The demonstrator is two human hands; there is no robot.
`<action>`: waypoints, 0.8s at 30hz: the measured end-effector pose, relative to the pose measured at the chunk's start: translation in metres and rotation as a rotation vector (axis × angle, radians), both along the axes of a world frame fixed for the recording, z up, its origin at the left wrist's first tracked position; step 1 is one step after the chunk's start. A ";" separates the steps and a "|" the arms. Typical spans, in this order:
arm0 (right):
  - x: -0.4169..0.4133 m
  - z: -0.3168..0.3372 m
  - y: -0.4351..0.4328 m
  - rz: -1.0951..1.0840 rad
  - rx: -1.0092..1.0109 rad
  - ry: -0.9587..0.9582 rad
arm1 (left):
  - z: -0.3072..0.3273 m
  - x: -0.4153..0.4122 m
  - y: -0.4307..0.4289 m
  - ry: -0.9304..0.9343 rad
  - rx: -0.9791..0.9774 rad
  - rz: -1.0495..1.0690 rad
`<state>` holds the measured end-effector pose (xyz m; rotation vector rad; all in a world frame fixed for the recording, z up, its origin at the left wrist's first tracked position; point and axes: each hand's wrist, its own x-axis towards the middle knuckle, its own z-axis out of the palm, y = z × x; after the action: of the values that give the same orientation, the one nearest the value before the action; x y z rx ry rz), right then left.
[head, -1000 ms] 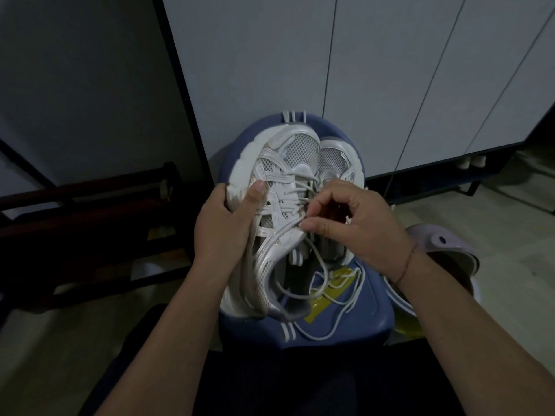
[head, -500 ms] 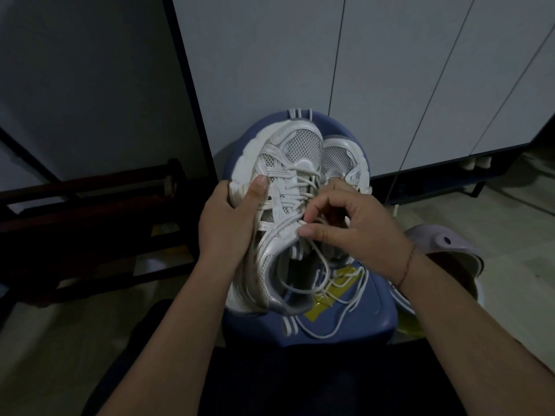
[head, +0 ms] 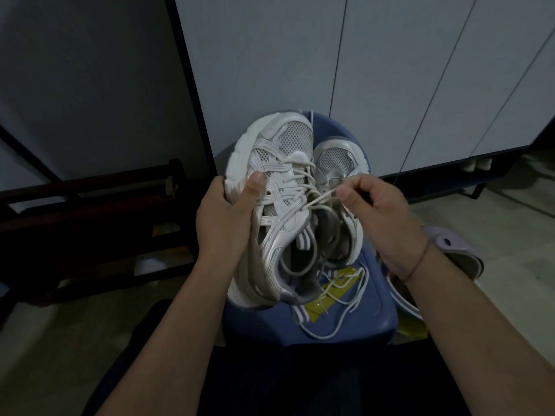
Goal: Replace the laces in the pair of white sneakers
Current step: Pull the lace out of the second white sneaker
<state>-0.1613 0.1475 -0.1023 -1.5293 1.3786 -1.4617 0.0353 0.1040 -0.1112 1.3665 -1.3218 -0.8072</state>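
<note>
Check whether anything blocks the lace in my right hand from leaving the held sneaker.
Nothing visible. The right hand pinches the off-white round lace, which runs freely from the white mesh sneaker in the left hand, in front of the second white sneaker.

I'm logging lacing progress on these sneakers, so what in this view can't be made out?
Head view only:
- Left hand: its fingers, bar the thumb, are hidden behind the held sneaker.
- Second sneaker: eyelets covered by the held sneaker and the right hand pinching a lace, so its lacing is unclear.
- Yellow patch on the stool: too dim to identify.
- Purple clog: partly behind the right forearm.
</note>
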 end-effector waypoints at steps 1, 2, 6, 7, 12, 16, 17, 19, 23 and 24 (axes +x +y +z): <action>-0.001 -0.001 -0.002 -0.031 0.034 -0.042 | 0.000 -0.001 0.000 0.003 -0.007 0.000; -0.001 -0.003 -0.002 -0.057 0.064 -0.044 | 0.000 -0.002 0.001 -0.002 -0.013 0.001; 0.005 -0.004 0.002 -0.069 -0.022 0.157 | -0.004 -0.004 0.001 -0.041 -0.022 0.009; 0.007 -0.002 0.004 -0.054 -0.068 0.209 | -0.004 -0.004 0.000 -0.050 -0.021 0.011; 0.019 0.000 0.009 -0.076 -0.217 0.570 | -0.004 -0.007 0.002 -0.079 -0.039 0.006; 0.022 0.001 0.010 -0.153 -0.212 0.458 | -0.003 -0.010 0.006 -0.125 -0.071 0.024; 0.023 0.001 0.010 -0.157 -0.186 0.461 | -0.003 -0.011 0.006 -0.124 -0.080 0.031; 0.027 -0.001 0.009 -0.153 -0.143 0.422 | -0.004 -0.011 0.007 -0.115 -0.093 0.042; 0.028 -0.002 0.010 -0.108 -0.093 0.251 | -0.005 -0.012 0.007 -0.109 -0.096 0.040; 0.027 -0.002 0.008 -0.101 -0.049 0.156 | -0.005 -0.012 0.008 -0.105 -0.095 0.033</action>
<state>-0.1344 0.1555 -0.1044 -1.6557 1.5406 -1.4722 0.0238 0.1115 -0.1162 1.3671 -1.3972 -0.6490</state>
